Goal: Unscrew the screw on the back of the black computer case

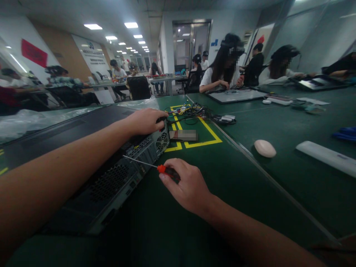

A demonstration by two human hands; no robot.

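Note:
A black desktop computer case (66,124) lies on its side on the green table, its grey rear panel (144,148) with vents turned toward my right side. My left hand (146,120) reaches across it and grips the far rear corner with bent fingers; a dark part under the fingertips is mostly hidden. In my right hand (187,181), in front of the rear panel, is a screwdriver (164,169) with a red and black handle. Its thin shaft points left, and the tip is at the rear panel; whether it touches a screw I cannot tell.
Beyond the case are a tangle of cables (194,110) and a partly blurred flat object (183,135) within yellow tape (214,139). To the right lie a pale oval mouse (265,148) and a long white bar (328,157). Other people (226,66) work across the table.

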